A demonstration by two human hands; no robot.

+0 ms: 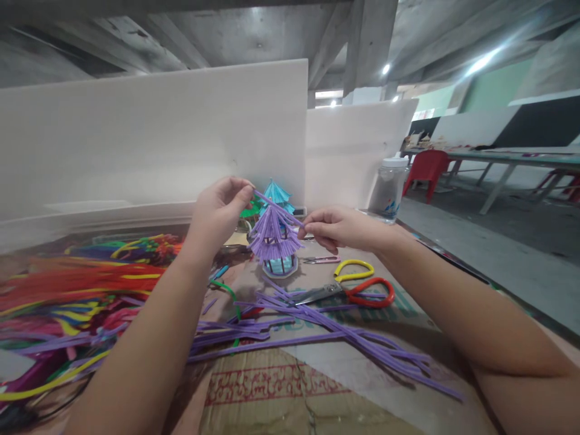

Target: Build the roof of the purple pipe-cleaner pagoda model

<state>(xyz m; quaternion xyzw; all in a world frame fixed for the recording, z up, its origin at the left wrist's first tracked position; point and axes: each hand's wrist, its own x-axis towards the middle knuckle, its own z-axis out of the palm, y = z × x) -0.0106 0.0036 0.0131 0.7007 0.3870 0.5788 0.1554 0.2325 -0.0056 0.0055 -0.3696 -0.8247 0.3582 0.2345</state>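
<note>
A purple pipe cleaner (277, 206) stretches slantwise between my two hands. My left hand (225, 202) pinches its upper end between thumb and fingertips. At the lower right end, the fingers of my right hand (327, 228) close on it. Right behind the strip stands a small pavilion model (276, 249) with two tiers of purple roof, dark posts and a pale blue base. A blue-roofed model (277, 192) rises behind it, partly covered. In front lie loose purple pipe cleaners (362, 338) and scissors (348, 291) with one yellow and one red handle.
Piles of coloured pipe cleaners (90, 281) cover the left side. Small pink-handled snips (322, 260) lie beyond the scissors. A clear water bottle (388, 190) stands at the right. White panels (181, 133) close off the back of the cardboard-covered table (272, 417).
</note>
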